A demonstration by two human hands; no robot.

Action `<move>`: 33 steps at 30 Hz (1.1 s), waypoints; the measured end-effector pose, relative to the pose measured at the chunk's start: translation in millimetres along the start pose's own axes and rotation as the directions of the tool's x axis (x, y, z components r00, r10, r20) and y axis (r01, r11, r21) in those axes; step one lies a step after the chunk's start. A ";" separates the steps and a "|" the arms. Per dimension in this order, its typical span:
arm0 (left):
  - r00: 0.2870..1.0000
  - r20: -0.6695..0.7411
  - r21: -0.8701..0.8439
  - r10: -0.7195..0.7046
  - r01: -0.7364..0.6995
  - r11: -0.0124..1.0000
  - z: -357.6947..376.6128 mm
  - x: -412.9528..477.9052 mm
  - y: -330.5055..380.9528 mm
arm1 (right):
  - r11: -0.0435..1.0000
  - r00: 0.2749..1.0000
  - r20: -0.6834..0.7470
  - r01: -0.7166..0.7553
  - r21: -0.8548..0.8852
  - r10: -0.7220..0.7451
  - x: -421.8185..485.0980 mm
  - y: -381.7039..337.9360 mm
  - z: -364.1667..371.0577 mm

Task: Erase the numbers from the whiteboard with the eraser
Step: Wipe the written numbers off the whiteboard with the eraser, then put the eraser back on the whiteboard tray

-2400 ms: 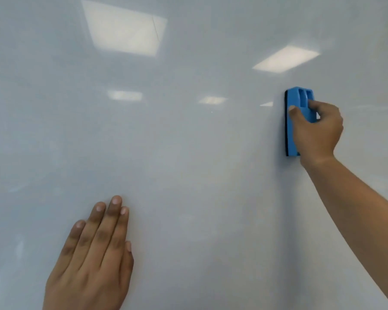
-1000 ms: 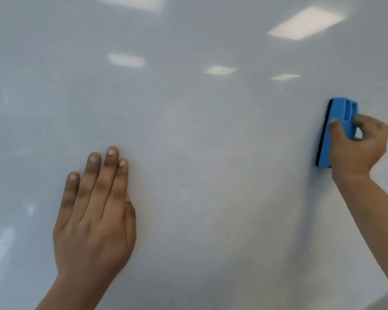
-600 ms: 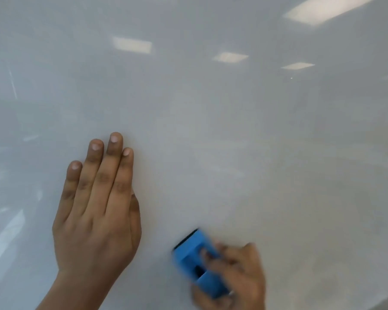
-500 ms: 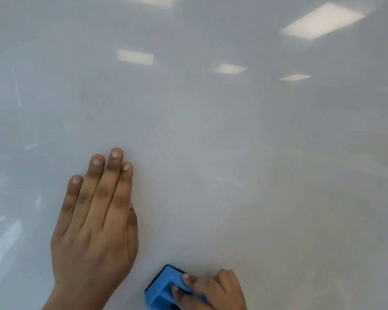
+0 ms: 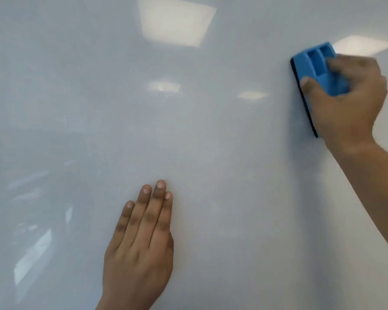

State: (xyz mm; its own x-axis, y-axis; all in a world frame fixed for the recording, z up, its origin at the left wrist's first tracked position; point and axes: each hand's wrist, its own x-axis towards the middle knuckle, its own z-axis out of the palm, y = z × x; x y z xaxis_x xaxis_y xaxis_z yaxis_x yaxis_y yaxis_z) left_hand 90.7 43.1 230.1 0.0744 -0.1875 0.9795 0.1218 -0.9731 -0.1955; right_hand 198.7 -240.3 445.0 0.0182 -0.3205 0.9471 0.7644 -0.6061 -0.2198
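The blue eraser [image 5: 309, 70] is gripped by the right hand [image 5: 347, 101] and pressed against the whiteboard [image 5: 211, 135] at the upper right of the frame. The left hand [image 5: 141, 249] is laid flat and open on the board at lower centre, fingers together.

Glossy whiteboard [image 5: 188, 135], blue plastic eraser [image 5: 309, 63]
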 end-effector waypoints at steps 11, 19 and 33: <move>0.996 0.003 -0.154 -0.091 0.090 0.984 -7.0 -22.4 2.9 | 0.809 0.729 0.352 0.521 0.270 -0.587 -138.2 -79.8 8.5; 0.979 0.191 -0.161 -0.068 0.099 0.982 -31.0 -92.0 13.7 | 0.753 0.305 0.726 0.497 0.431 -0.616 -387.7 4.0 -86.0; 0.511 0.845 -0.393 0.157 0.395 0.830 -124.5 -273.9 88.0 | 0.986 0.154 0.982 -0.107 0.131 -0.113 -467.5 -37.7 -184.1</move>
State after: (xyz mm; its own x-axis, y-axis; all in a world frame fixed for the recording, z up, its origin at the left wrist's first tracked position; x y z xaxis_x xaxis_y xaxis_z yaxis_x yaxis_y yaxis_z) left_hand -42.2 -7.8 -49.2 0.8937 -0.1353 0.4277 -0.2585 -0.9346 0.2445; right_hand 42.7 -201.6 -32.6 0.5488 0.7337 0.4005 0.8356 -0.4679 -0.2878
